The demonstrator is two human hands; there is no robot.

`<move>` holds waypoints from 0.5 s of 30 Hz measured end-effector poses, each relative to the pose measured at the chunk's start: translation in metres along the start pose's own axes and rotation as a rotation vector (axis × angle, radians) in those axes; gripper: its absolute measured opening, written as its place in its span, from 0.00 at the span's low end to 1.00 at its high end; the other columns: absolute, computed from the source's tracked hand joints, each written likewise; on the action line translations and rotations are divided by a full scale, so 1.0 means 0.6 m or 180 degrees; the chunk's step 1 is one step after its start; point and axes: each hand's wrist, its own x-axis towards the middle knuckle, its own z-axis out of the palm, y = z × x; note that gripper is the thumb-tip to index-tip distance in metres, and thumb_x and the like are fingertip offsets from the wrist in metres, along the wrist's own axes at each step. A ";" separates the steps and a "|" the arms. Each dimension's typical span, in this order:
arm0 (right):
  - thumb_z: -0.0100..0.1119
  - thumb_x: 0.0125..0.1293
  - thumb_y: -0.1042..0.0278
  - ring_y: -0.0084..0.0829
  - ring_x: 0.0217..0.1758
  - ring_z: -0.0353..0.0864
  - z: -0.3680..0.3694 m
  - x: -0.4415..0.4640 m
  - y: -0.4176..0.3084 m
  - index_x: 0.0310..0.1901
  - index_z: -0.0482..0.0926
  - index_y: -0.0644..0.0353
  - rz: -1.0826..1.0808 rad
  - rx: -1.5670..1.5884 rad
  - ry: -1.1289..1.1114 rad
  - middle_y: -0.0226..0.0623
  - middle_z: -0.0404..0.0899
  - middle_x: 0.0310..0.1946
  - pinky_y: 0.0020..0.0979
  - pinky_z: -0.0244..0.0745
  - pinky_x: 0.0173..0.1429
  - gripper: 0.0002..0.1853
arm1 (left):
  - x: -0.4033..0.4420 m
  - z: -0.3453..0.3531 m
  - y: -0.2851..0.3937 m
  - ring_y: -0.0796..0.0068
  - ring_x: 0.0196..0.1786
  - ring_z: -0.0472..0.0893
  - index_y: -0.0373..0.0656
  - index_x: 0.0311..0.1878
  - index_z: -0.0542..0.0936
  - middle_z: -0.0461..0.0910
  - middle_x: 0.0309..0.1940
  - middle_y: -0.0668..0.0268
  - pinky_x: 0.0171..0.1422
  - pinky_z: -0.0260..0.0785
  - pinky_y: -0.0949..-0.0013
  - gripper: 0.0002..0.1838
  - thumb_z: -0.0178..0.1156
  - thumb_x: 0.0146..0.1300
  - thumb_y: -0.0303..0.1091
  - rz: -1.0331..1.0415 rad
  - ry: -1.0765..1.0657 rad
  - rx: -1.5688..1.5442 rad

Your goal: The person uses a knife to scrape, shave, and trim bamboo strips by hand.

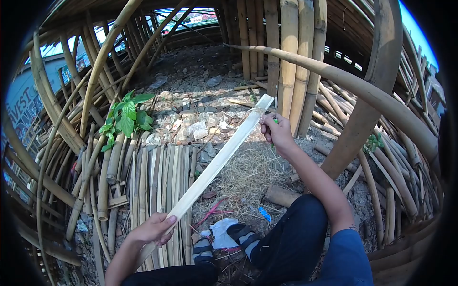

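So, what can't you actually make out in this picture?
All in the head view:
- What the green thing is: mostly hidden by the right hand.
- The near end of the pale strip: lost around the left hand and forearm.
- The full wall lettering: cut off by the dark round picture edge.
- What the blue thing on the ground is: too small to tell.

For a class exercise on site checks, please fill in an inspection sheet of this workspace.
Surface: stony ground, with straw-like shavings.
Job's things: long pale strip, held slantwise; row of strips lying side by side.
Clutter: white scrap, blue scrap and pink ribbon near the feet.
Grippers: left hand holds the strip's lower part; right hand, at its upper end, grips a mostly hidden green item.
Cables: nothing seen near the hands.
Surroundings: bamboo poles, leafy plant.
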 end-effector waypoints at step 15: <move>0.57 0.73 0.65 0.15 0.14 0.63 -0.003 -0.003 -0.016 0.41 0.76 0.62 0.0402 0.1010 -0.0461 0.28 0.76 0.25 0.20 0.54 0.17 0.08 | 0.015 -0.041 -0.038 0.80 0.10 0.65 0.41 0.29 0.73 0.66 0.10 0.68 0.11 0.57 0.73 0.26 0.50 0.77 0.54 -0.0044 -0.1081 -0.0961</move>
